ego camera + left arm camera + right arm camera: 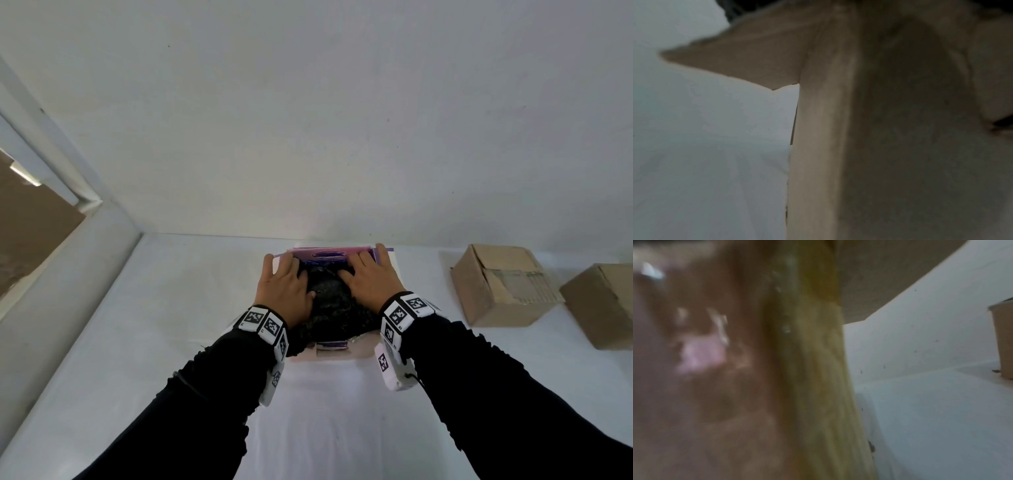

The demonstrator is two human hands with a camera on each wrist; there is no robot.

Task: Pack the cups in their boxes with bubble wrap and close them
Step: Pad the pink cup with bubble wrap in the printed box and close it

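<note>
Head view: one open box point(394, 270) on the white desk point(325, 411), set against the back wall, its purple-printed far flap point(330, 254) standing up; inside it, a dark crinkled bundle point(329, 308), apparently a cup wrapped in bubble wrap, though the cup itself cannot be seen; the bundle rises above the box rim and spills toward the near edge. Left hand point(284, 291) and right hand point(368, 282): both laid on top of the bundle, one at each side, fingers spread and reaching toward the far flap, pressing down rather than grasping; neither closes round anything. Two plain cardboard boxes point(496, 287) lie well apart to the right, one near the wall with flaps partly folded, one at the frame edge point(603, 305). Left wrist view: box wall and an outward flap point(746, 61) at close range, blurred; right wrist view: largely blur, a box corner and the desk beyond.

Step in hand, as judged: seating the wrapped bundle down into the box before closing. Method notes: press evenly with both flat palms so the wrap compresses without tilting the cup; tuck the loose wrap at the near edge inside the walls first, otherwise it will catch under the flaps; keep the side flaps splayed outward until the bundle sits below the rim; then fold flaps in turn, far flap last if it carries the tuck.
</note>
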